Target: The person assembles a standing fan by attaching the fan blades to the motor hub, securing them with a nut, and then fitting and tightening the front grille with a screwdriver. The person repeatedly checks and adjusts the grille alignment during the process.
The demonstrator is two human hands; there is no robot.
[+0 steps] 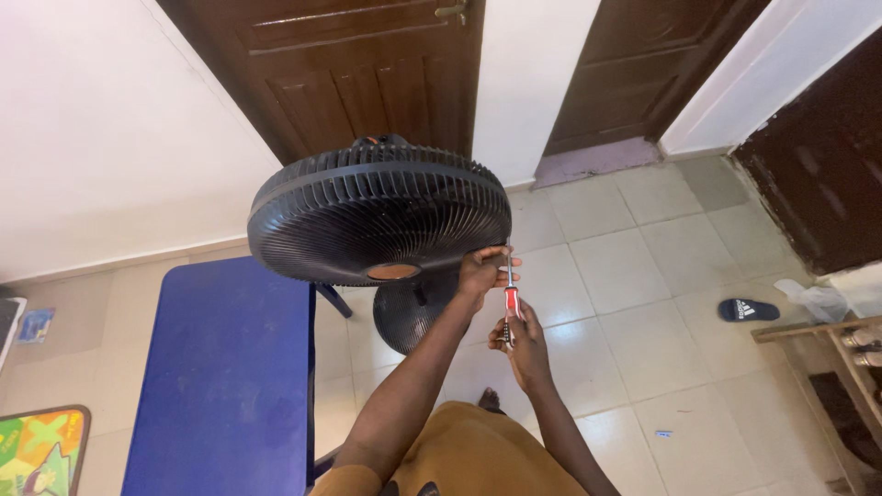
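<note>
A black standing fan [377, 213] with a round ribbed grille and an orange centre badge stands in front of me, its round base [409, 312] on the tiled floor. My left hand [482, 272] rests against the lower right rim of the grille. My right hand [524, 342] grips a screwdriver [510, 292] with a red and white handle. Its metal shaft points up to the grille's edge beside my left hand.
A blue table [225, 377] stands at the left of the fan. Dark wooden doors [367, 73] are behind it. A dark slipper [748, 310] lies on the tiles at the right, near a wooden rack [831, 358]. A colourful mat [41, 450] lies at bottom left.
</note>
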